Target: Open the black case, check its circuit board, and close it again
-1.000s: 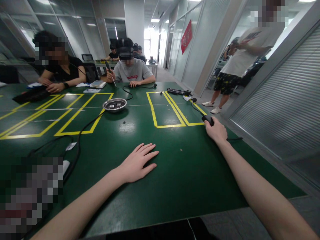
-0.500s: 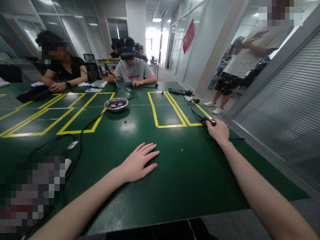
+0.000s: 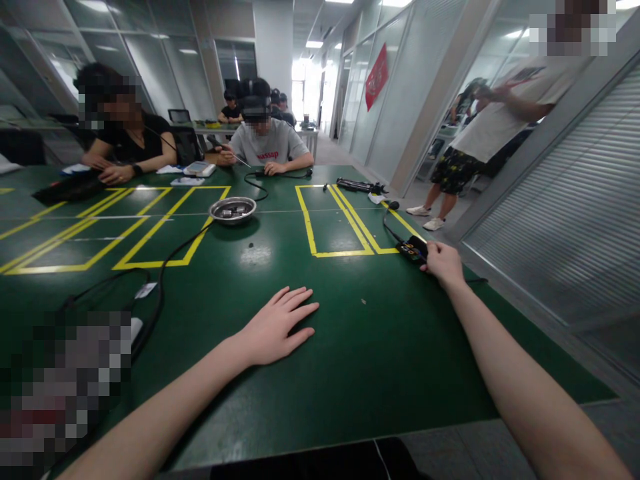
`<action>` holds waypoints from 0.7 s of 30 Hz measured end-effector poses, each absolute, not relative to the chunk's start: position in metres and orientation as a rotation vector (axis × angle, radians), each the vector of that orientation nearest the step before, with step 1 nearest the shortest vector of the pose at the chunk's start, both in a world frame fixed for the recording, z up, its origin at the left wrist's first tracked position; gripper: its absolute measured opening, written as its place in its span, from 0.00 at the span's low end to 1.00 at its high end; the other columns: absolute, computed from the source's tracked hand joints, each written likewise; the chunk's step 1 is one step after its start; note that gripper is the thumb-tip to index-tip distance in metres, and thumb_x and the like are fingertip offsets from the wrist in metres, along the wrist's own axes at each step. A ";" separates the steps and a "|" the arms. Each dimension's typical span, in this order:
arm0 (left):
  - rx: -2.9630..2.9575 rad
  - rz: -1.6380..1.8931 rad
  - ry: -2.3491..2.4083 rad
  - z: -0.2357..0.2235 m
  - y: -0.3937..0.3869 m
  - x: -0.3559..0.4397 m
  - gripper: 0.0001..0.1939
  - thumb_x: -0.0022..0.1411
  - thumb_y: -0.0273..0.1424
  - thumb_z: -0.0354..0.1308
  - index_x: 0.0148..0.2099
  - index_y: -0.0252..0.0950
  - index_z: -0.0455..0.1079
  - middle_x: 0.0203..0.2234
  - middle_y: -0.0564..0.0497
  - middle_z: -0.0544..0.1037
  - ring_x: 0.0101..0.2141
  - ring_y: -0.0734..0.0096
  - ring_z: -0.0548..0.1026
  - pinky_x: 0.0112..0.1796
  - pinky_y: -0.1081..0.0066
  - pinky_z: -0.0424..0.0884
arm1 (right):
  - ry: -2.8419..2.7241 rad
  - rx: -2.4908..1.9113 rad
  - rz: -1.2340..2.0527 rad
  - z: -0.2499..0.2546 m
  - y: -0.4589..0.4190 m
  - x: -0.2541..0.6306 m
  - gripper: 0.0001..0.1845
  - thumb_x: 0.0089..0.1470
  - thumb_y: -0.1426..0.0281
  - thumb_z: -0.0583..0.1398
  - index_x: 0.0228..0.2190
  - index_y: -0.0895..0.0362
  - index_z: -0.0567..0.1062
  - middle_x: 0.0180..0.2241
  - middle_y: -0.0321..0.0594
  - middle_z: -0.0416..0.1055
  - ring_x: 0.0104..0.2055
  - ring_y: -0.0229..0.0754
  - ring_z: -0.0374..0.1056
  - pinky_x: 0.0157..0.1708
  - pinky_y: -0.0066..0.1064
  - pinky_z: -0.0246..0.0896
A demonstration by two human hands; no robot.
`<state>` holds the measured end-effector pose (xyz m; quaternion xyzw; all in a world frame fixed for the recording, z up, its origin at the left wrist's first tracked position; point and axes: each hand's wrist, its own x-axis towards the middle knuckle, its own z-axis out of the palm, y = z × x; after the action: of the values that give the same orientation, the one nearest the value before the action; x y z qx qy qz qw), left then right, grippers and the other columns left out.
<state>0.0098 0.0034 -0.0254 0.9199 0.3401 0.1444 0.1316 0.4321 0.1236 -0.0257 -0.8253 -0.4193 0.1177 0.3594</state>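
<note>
My left hand (image 3: pixel 280 325) lies flat on the green tabletop (image 3: pixel 325 387), fingers spread, holding nothing. At the right side of the table, my right hand (image 3: pixel 444 263) pinches the near right edge of a small black box (image 3: pixel 413 249) between thumb and fingers. Small orange and light spots show on the box's face; their kind is too small to tell. A thin black cable (image 3: pixel 391 229) runs from the box to a round black end piece (image 3: pixel 393 205) farther back. Part of the box is hidden behind my fingers.
A metal bowl (image 3: pixel 233 211) with shiny metal pieces stands left of centre. Yellow tape (image 3: pixel 344 254) marks rectangles on the table. A folded black tripod-like item (image 3: pixel 360 186) lies at the back right. Two people sit across; one holds a thin tool (image 3: pixel 241 161). Another person stands at right.
My right hand has shifted slightly right and tilted the black box, so its spotted face shows now. My left hand has stayed in place. The seated person's thin tool has tipped lower.
</note>
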 end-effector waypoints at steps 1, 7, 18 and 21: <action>2.670 0.419 0.988 -0.026 0.003 0.010 0.25 0.75 0.41 0.54 0.70 0.43 0.65 0.71 0.42 0.63 0.71 0.54 0.59 0.70 0.45 0.54 | -1.076 -2.103 0.313 -0.026 0.123 0.431 0.25 0.66 0.63 0.53 0.55 0.64 0.76 0.26 0.46 0.79 0.23 0.49 0.75 0.26 0.34 0.66; 2.676 0.405 0.998 -0.027 0.004 0.009 0.25 0.75 0.41 0.54 0.70 0.43 0.65 0.71 0.42 0.63 0.71 0.54 0.59 0.70 0.45 0.53 | -1.037 -2.018 0.339 -0.027 0.119 0.424 0.25 0.64 0.69 0.53 0.60 0.63 0.70 0.38 0.52 0.81 0.23 0.46 0.75 0.25 0.33 0.66; 2.682 0.351 1.017 -0.022 0.002 0.011 0.25 0.76 0.41 0.54 0.70 0.40 0.64 0.71 0.41 0.62 0.71 0.54 0.58 0.70 0.46 0.54 | -1.299 -2.022 0.026 -0.028 0.121 0.426 0.17 0.51 0.61 0.66 0.37 0.60 0.85 0.40 0.53 0.82 0.42 0.57 0.77 0.43 0.41 0.71; 2.682 0.370 1.009 -0.023 0.002 0.011 0.25 0.76 0.41 0.54 0.70 0.42 0.64 0.71 0.42 0.62 0.71 0.55 0.58 0.70 0.46 0.54 | -1.317 -2.057 0.040 -0.032 0.124 0.428 0.18 0.49 0.58 0.68 0.35 0.59 0.86 0.38 0.53 0.83 0.43 0.60 0.77 0.40 0.42 0.71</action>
<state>0.0108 0.0020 -0.0225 0.9208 0.3466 0.1269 0.1259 0.4280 0.1241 -0.0325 -0.7911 -0.5067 0.0155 0.3422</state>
